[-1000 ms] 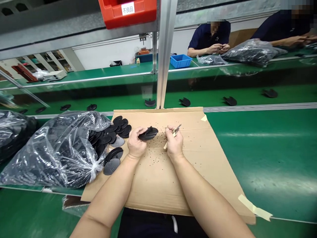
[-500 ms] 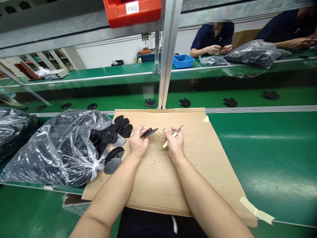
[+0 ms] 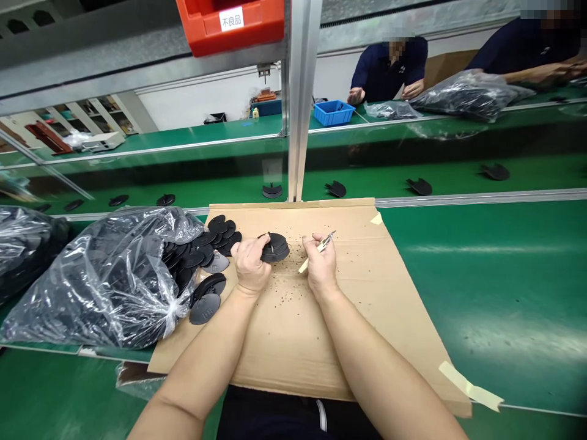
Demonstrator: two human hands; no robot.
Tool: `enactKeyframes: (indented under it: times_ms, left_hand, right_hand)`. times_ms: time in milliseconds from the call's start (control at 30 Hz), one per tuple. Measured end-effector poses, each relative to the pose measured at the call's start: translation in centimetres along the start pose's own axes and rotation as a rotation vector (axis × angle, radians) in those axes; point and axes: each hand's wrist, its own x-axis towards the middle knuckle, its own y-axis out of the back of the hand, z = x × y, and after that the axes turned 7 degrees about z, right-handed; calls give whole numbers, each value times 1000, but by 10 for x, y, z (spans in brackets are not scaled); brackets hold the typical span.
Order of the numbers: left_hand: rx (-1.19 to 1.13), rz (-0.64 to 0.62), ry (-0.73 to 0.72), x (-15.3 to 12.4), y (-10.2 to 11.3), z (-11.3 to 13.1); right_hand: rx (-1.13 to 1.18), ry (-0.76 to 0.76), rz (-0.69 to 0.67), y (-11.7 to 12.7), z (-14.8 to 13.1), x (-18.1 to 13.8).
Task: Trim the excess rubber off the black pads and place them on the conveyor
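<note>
My left hand (image 3: 250, 264) is closed on a black oval plastic part (image 3: 275, 249), holding it over the cardboard sheet (image 3: 293, 342) with its ribbed face toward me. My right hand (image 3: 321, 269) grips a small trimming knife (image 3: 317, 249), its metal tip pointing up and right, a short gap away from the part. Small black shavings (image 3: 288, 287) lie scattered on the cardboard below both hands.
A clear bag of black parts (image 3: 105, 278) spills a pile (image 3: 206, 247) onto the cardboard's left side. Beyond runs a green conveyor (image 3: 413, 168) carrying single black parts. An aluminium post (image 3: 298, 98) and red bin (image 3: 232, 24) stand ahead. Two people work across the line.
My left hand has turned the black part from edge-on to face-up toward me. The right hand with the knife has stayed almost still.
</note>
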Motion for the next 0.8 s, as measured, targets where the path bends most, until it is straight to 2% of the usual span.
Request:
enactKeyframes:
  times_ms: [200, 333, 433, 533, 600, 700, 800]
  left_hand:
    - [-28, -33, 40, -3, 1, 1]
    - [39, -149, 119, 29, -11, -10]
    - [162, -227, 127, 78, -28, -35]
    - [341, -304, 145, 128, -46, -73]
    - [464, -343, 193, 151, -59, -99]
    - [563, -434, 292, 166, -82, -123]
    - [491, -518, 411, 164, -114, -122]
  right_hand:
    - [-51, 7, 24, 2, 2, 1]
    - [-101, 36, 9, 5, 6, 2]
    - [-113, 56, -4, 5, 7, 1]
    - [-107, 56, 5, 5, 6, 0]
    - [-102, 43, 6, 5, 5, -1]
    - [-97, 19, -1, 6, 3, -2]
    - [-96, 8, -12, 7, 2, -4]
